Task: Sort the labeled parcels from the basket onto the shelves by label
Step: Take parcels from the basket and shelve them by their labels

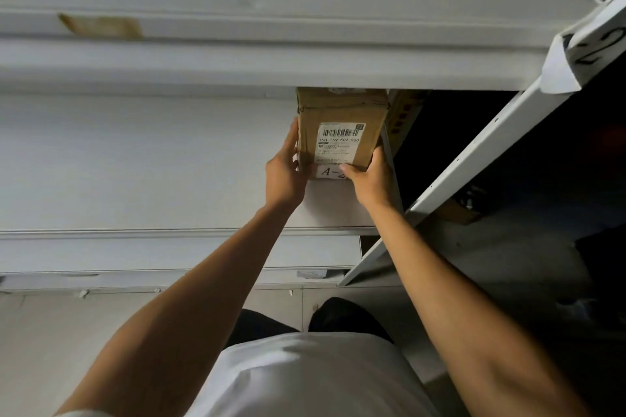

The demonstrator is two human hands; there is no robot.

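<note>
A brown cardboard parcel (338, 118) lies on a white shelf board (135, 159), its far end under the shelf above. It carries a white barcode label and a white tag reading "A-" at its near end. My left hand (284, 173) holds the parcel's left side, thumb on the near end. My right hand (367, 179) grips its right near corner, with the thumb over the tag and hiding the rest of it. The basket is out of view.
An upper white shelf (237, 64) overhangs the parcel. A slanted white upright (474, 159) at the right bears a paper sign with a "2" (596, 41). Another brown box (403, 112) sits right of the parcel. Dark space lies beyond the upright.
</note>
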